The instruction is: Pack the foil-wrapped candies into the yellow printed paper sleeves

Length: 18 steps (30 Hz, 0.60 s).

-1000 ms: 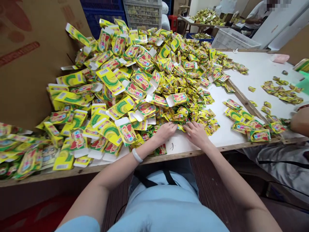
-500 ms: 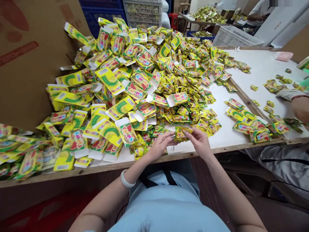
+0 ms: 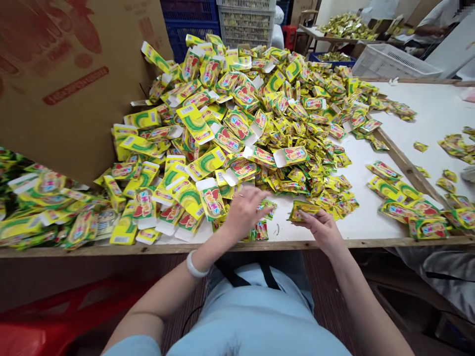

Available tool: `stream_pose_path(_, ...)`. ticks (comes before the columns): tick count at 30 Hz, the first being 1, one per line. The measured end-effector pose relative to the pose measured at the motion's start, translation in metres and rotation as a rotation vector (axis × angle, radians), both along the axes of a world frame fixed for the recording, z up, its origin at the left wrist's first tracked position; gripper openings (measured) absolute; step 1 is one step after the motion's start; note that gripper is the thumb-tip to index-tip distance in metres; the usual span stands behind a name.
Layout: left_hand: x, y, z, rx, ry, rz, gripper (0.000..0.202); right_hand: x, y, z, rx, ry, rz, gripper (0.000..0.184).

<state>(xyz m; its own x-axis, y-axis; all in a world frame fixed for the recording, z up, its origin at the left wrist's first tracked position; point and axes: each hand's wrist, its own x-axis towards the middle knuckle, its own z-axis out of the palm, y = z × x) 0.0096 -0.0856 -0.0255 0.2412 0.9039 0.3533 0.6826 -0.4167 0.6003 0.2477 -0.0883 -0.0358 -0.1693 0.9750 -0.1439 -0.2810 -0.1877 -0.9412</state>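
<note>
Between the thumb and fingers of my right hand is a yellow candy packet, held just above the white tabletop near its front edge; I cannot tell whether it is one packet or a few stacked. My left hand, somewhat blurred, hovers over small green candy packets with its fingers apart and nothing visible in them. Close by on the left lies a yellow-green candy box with an open white flap. Small yellow packets are heaped just beyond my right hand.
A big pile of printed boxes covers the table's left and middle. A large cardboard carton stands at left. A wooden strip divides the tabletop, with filled boxes beside it. Crates and a person's arm are behind.
My left hand has let go of the yellow packet and moved left over the green packets. My right hand keeps the packet. The view has shifted left.
</note>
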Motion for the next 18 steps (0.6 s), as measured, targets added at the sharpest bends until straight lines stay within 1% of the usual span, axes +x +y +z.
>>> stream_pose_path(1,-0.014,0.007,0.006,0.070,0.114,0.105,0.031,0.005,0.002,0.000,0.002,0.007,-0.021,0.031)
stream_pose_path(3,-0.041,0.020,0.016,0.173,0.311,0.301,0.035,0.015,0.006,-0.003,0.005,0.002,-0.013,0.030)
stream_pose_path(4,-0.053,0.025,0.020,0.213,0.395,0.362,0.032,0.019,0.008,-0.006,0.016,-0.019,0.008,0.029)
stream_pose_path(5,-0.062,0.027,0.023,0.250,0.463,0.397,0.028,0.022,0.008,-0.009,0.041,-0.059,0.036,0.028)
stream_pose_path(6,-0.068,0.028,0.025,0.285,0.513,0.403,0.023,0.022,0.008,-0.012,0.086,-0.121,0.067,0.027)
stream_pose_path(8,-0.076,0.023,0.029,0.357,0.556,0.362,0.016,0.018,0.005,-0.017,0.233,-0.284,0.116,0.025)
stream_pose_path(10,-0.079,0.011,0.033,0.422,0.538,0.290,0.014,0.004,0.000,-0.017,0.403,-0.430,0.164,0.022)
stream_pose_path(12,-0.079,-0.005,0.038,0.462,0.491,0.189,0.012,-0.014,-0.003,-0.012,0.554,-0.508,0.236,0.019)
stream_pose_path(14,-0.076,-0.021,0.042,0.477,0.428,0.060,0.012,-0.031,-0.004,-0.002,0.694,-0.552,0.298,0.017)
stream_pose_path(15,-0.073,-0.028,0.043,0.480,0.375,0.014,0.013,-0.038,-0.004,0.003,0.772,-0.574,0.299,0.017)
stream_pose_path(16,-0.068,-0.034,0.043,0.476,0.293,0.004,0.016,-0.043,-0.004,0.008,0.851,-0.595,0.274,0.018)
stream_pose_path(17,-0.060,-0.039,0.042,0.451,0.174,0.029,0.019,-0.046,-0.004,0.011,0.921,-0.618,0.225,0.020)
stream_pose_path(18,-0.050,-0.044,0.040,0.392,0.017,0.076,0.025,-0.048,-0.006,0.013,0.978,-0.644,0.162,0.024)
